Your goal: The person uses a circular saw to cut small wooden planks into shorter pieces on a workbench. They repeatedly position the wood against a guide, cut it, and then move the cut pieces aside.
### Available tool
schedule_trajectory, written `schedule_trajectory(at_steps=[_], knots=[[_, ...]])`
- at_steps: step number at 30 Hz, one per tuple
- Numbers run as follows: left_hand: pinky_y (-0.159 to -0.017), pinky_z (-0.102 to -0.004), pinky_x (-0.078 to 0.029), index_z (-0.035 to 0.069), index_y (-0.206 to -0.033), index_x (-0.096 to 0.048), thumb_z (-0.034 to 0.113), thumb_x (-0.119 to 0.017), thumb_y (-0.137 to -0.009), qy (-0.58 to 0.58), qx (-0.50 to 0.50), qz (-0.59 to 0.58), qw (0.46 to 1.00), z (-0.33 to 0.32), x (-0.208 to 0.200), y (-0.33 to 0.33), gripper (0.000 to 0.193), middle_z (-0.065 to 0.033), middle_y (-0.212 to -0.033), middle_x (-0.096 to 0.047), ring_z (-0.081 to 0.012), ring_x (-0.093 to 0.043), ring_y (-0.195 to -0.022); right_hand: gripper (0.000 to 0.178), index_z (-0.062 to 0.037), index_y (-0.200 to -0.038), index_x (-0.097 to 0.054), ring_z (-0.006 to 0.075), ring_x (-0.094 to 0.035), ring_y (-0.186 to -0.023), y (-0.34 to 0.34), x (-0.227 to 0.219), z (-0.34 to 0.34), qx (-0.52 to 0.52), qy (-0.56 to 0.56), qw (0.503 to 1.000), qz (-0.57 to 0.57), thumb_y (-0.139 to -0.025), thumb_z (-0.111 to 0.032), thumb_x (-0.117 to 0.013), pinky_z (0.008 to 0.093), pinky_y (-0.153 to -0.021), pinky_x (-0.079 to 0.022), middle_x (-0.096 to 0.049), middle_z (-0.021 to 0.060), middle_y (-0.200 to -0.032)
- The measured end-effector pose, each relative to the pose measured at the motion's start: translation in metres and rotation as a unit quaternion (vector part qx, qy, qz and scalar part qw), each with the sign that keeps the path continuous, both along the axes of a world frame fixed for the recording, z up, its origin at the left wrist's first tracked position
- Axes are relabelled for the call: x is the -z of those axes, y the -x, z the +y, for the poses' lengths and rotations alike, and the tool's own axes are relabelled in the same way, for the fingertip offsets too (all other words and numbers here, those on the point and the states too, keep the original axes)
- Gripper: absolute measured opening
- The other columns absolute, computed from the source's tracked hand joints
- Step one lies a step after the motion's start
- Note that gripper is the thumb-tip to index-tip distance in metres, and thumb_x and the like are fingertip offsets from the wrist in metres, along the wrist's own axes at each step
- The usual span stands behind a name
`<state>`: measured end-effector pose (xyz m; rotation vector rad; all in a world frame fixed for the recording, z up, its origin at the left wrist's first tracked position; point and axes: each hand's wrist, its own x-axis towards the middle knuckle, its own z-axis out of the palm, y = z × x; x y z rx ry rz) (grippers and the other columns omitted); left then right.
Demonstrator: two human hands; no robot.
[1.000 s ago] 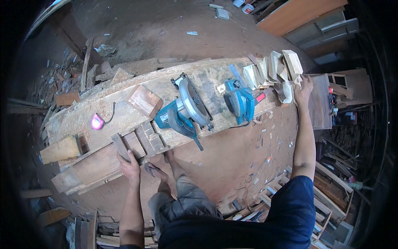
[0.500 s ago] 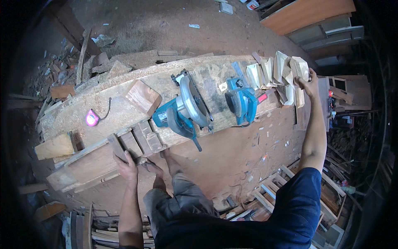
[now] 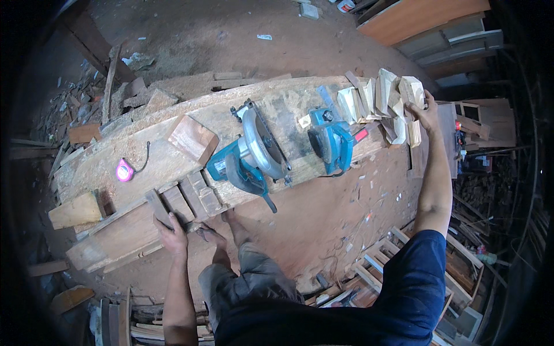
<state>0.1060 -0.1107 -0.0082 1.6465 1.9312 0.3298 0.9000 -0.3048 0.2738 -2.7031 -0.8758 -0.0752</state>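
Observation:
My left hand (image 3: 172,235) is closed on the near end of a small dark wood block (image 3: 156,206) at the workbench's near left edge. Beside that block, more short wood blocks (image 3: 178,203) lie in a row. At the bench's far right end, my right hand (image 3: 426,113) grips the outer side of a pale-edged wood block (image 3: 411,90), its fingertips partly hidden behind it. This block belongs to a cluster of several angle-cut wood pieces (image 3: 384,92). Between my hands lie a teal circular saw (image 3: 255,144) and a teal electric planer (image 3: 332,141).
A pink tape measure (image 3: 124,170) and a thick reddish wood block (image 3: 193,139) rest on the sawdust-covered bench (image 3: 156,155). A pale block (image 3: 75,209) sits at its left end. Wood scraps (image 3: 81,106) are heaped at far left. Wooden frames (image 3: 398,259) lie at lower right.
The whole view has shifted slightly, moving the bench and tools a little leftward in the picture. Both hands keep hold of their blocks.

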Motion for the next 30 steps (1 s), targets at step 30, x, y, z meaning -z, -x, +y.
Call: schedule_trajectory(at_steps=[30], knots=[[-0.099,-0.0544,-0.047,-0.002,-0.150,-0.039,0.043,-0.056,-0.103,-0.040,0.029,-0.048,0.998,-0.003,-0.002,-0.001,0.068,-0.0374,-0.135,-0.057,-0.0541,-0.057,-0.121,0.126,0.0102,-0.153,-0.033,0.0445,-0.051,-0.137,0.045,0.004,-0.010,0.100,0.026,0.992,-0.077,-0.064,-0.060,-0.088,0.0452,-0.116,-0.040,-0.050,0.0369,-0.145]])
